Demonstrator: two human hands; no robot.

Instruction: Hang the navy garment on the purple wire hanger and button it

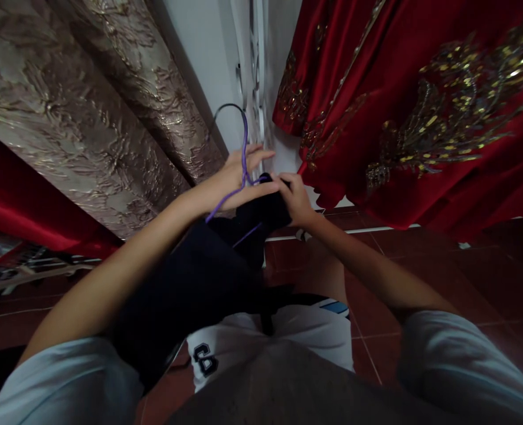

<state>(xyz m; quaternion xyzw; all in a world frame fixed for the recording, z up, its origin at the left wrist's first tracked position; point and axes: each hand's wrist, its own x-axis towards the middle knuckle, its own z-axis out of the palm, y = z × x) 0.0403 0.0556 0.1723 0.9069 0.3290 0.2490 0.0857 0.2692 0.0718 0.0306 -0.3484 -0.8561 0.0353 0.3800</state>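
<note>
A thin purple wire hanger (244, 150) stands with its hook upward, its neck crossing in front of my left hand (232, 177). The fingers of that hand are stretched out and apart, the thumb reaching to the edge of a dark garment (199, 260). One hanger arm slopes down over the hand, and the other goes in at the garment's upper edge. My right hand (294, 198) pinches that edge, close to the left thumb tip. Most of the garment hangs below my left forearm, its shape lost in shadow.
Patterned beige curtains (111, 106) hang at left, with red cloth (44, 195) beside them. Red fabric with gold sequins (368, 106) hangs at right. A white wall (203, 59) and pale upright rails (257, 71) stand ahead. Red tiles (389, 289) cover the floor.
</note>
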